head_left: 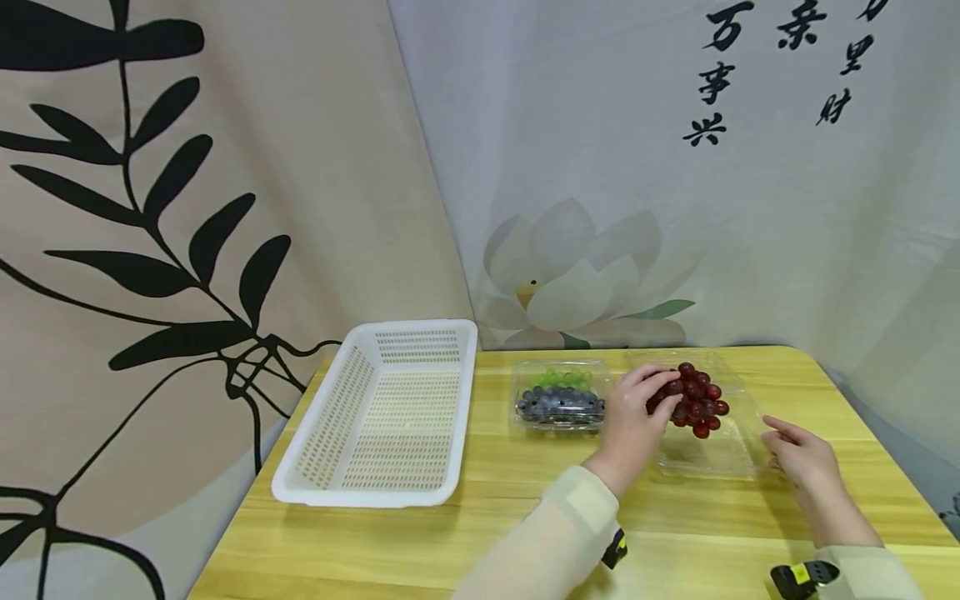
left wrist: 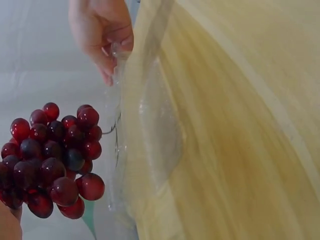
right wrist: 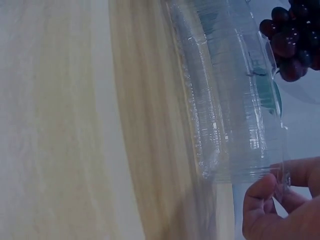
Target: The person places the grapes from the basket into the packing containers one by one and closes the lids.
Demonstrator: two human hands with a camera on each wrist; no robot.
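Red grapes (head_left: 701, 403) above clear plastic container (head_left: 705, 457)

Deep red, almost black in places, on the grapes (head_left: 701, 404) at the head view's four o'clock; bright green and dusky blue on the smaller fruit (head_left: 560, 400) between four and five. Slotted white on the basket (head_left: 397, 433) at half past seven, grain-streaked yellow on the table (head_left: 375, 550) at six. Black on the printed leaves (head_left: 178, 177) at ten, against cream curtain (head_left: 360, 208).
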